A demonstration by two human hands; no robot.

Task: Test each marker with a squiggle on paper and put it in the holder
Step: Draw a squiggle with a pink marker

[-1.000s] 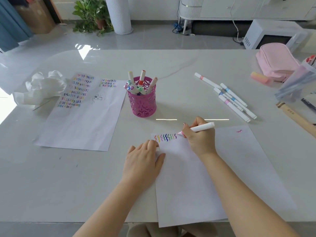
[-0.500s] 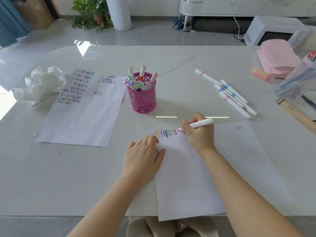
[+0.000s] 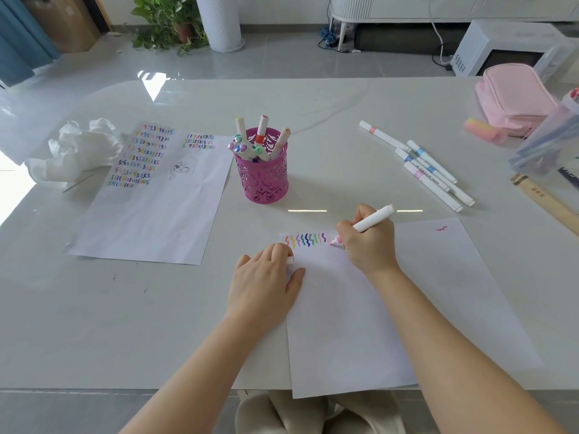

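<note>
My right hand grips a white marker with its pink tip touching the white paper, right of a row of coloured squiggles. My left hand rests palm-down on the paper's left edge, and a small white cap end peeks out at its fingertips. A pink lattice holder stands behind the paper with several capped markers in it. Several loose white markers lie on the table to the right.
A second sheet covered in squiggles lies at the left, next to crumpled white tissue. At the far right are a pink pouch, a pink eraser, a clear plastic case and a wooden ruler.
The marker tip has traced downward slightly beside the squiggle row. My left hand stays on the paper. The view has tilted a little.
</note>
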